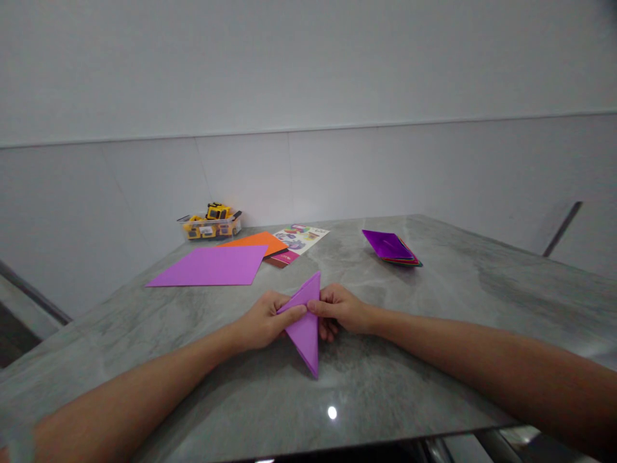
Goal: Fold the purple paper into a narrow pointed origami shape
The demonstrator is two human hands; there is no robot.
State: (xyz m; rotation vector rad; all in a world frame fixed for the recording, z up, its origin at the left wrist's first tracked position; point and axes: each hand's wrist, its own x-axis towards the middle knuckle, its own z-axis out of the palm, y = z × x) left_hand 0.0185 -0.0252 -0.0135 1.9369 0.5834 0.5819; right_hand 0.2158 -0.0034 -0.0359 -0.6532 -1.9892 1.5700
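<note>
A folded sheet of light purple paper (306, 337), shaped into a triangle of layers, is held up just over the table. My left hand (267, 319) pinches it on its left side, thumb lying across the front face. From the right, my right hand (341, 308) grips the straight edge, its thumb also on the front face close to the left thumb. The other fingers of both hands are partly hidden behind the paper.
On the grey marbled table (385, 386), a flat purple sheet (212, 267), an orange sheet (258, 241) and a printed card (301, 238) overlap at the left. A clear box of yellow toys (209, 225) stands behind. Folded coloured papers (390, 247) lie at the right.
</note>
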